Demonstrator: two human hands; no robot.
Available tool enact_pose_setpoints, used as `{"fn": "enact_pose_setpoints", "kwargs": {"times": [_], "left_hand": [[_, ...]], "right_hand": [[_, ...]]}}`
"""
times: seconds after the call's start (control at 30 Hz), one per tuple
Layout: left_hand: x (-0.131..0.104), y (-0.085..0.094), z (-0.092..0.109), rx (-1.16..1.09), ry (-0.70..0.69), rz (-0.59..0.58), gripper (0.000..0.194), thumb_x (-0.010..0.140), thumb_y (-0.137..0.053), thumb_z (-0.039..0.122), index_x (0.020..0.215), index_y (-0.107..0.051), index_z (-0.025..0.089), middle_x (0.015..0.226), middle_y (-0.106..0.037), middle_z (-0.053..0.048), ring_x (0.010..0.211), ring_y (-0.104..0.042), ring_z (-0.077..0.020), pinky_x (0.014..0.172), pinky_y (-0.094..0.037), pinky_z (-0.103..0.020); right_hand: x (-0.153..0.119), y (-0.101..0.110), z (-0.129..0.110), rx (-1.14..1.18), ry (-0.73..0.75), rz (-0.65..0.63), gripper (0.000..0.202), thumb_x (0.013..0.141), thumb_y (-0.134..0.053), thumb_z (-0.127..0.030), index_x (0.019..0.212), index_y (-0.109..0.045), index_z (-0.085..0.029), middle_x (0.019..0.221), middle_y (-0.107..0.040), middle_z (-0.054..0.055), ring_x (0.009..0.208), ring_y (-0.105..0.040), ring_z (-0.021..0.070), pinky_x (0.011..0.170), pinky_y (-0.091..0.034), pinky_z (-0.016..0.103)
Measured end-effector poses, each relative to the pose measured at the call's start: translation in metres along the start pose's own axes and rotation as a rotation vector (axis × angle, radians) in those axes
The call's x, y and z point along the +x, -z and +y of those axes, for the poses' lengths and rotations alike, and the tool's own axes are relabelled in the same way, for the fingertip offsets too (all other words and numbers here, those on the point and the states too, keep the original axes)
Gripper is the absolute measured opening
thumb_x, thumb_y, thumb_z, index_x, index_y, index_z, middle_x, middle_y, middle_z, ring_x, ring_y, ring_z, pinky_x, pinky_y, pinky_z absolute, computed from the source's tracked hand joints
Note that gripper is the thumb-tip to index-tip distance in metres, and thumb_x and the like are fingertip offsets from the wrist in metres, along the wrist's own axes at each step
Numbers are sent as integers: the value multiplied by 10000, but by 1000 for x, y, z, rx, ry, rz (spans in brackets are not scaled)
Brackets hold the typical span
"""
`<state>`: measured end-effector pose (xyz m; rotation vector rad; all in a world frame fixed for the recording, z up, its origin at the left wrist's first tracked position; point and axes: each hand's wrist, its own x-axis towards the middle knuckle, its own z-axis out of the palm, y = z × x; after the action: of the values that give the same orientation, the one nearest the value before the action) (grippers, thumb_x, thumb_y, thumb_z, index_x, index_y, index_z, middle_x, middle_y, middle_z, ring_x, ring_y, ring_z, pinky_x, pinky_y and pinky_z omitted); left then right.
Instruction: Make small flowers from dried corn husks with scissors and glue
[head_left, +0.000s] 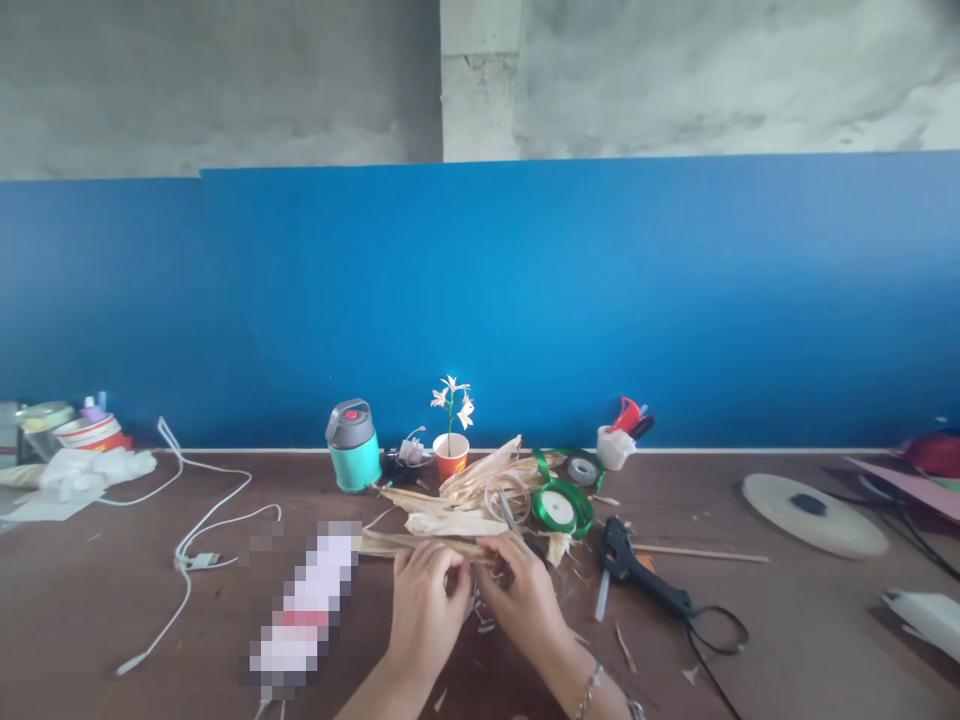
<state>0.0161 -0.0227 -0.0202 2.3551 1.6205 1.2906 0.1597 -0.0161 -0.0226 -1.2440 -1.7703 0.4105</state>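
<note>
Holding the left hand (431,598) and the right hand (523,592) close together, low over the brown table (810,625), and bending the thumb and forefinger toward each other on both. Possibly pinching something small, but being unable to tell from this view whether either hand is grasping anything. Wearing a bracelet (590,690) on the right wrist. Having the pale, dry husk strips (457,525) lying in a loose pile just beyond the hands, near a green ribbon spool (557,508) on the pile's right. Seeing a red paper cup (452,466) standing behind the pile with white flowers (466,413) rising from it, and a turquoise jar (356,466) standing to its left. Finding a black glue gun (660,590) lying right of the right hand, near a thin wooden stick (705,553), and a pixelated object (306,605) lying left of the left hand.
</note>
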Motion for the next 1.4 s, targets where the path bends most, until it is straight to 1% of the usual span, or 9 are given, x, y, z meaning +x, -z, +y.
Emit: {"fn": "enact_pose_setpoints", "kwargs": {"times": [0.17,0.33,0.43,0.53,0.6,0.77,1.07,1.2,1.4], "left_hand": [[-2,-3,3,6,-24,4,160,788,-539,114,647,-538,190,637,-625,7,691,-602,-186,710,-326,-319],[-2,-2,2,43,41,92,189,743,-554,93,587,-511,190,576,-587,20,623,-578,-174,696,-323,-322],[0,1,0,-1,58,119,171,758,-555,112,609,-538,195,610,-613,17,649,-593,-176,704,-334,-318],[2,4,0,-69,34,85,84,772,-575,142,795,-619,210,744,-669,4,747,-617,-191,746,-353,-323],[2,4,1,-103,5,41,140,772,-585,141,878,-631,219,814,-685,0,809,-621,-197,765,-357,-324],[0,-1,3,-34,-17,0,165,789,-536,102,654,-570,192,657,-637,9,708,-602,-189,699,-333,-320],[-4,-5,7,93,44,20,183,780,-541,129,609,-546,194,594,-620,5,653,-597,-191,714,-325,-335],[1,-1,-1,111,123,1,174,755,-546,118,599,-550,195,608,-635,3,653,-606,-189,706,-335,-326],[11,12,-21,191,204,-89,302,878,-444,256,602,-557,206,633,-653,-29,678,-618,-197,663,-359,-300]], "right_hand": [[-3,-5,-2,-94,-9,-5,160,770,-506,-128,628,-551,-187,629,-567,5,583,-536,131,553,-380,212],[-4,-5,2,-159,1,140,155,706,-519,-114,572,-507,-190,562,-544,-13,532,-507,125,521,-348,209],[-2,-2,5,-152,-31,162,151,721,-517,-124,585,-521,-190,565,-555,-9,530,-511,130,521,-354,211],[0,0,4,-83,-25,94,148,754,-510,-128,624,-551,-187,618,-586,4,567,-539,135,551,-382,210],[0,0,1,-35,6,39,153,776,-503,-125,653,-569,-186,658,-599,11,605,-557,137,576,-396,208],[-2,-3,-2,-41,53,14,176,779,-511,-119,619,-545,-183,636,-569,6,596,-537,129,559,-375,201],[-3,-10,5,-113,54,70,172,716,-493,-85,575,-501,-184,583,-536,-2,538,-505,122,518,-348,198],[-3,-7,7,-189,33,127,159,703,-508,-81,583,-522,-185,586,-557,0,551,-525,131,538,-360,208],[0,2,16,-333,-75,-13,222,833,-482,-143,726,-668,-198,748,-684,46,704,-646,181,614,-427,232]]}}
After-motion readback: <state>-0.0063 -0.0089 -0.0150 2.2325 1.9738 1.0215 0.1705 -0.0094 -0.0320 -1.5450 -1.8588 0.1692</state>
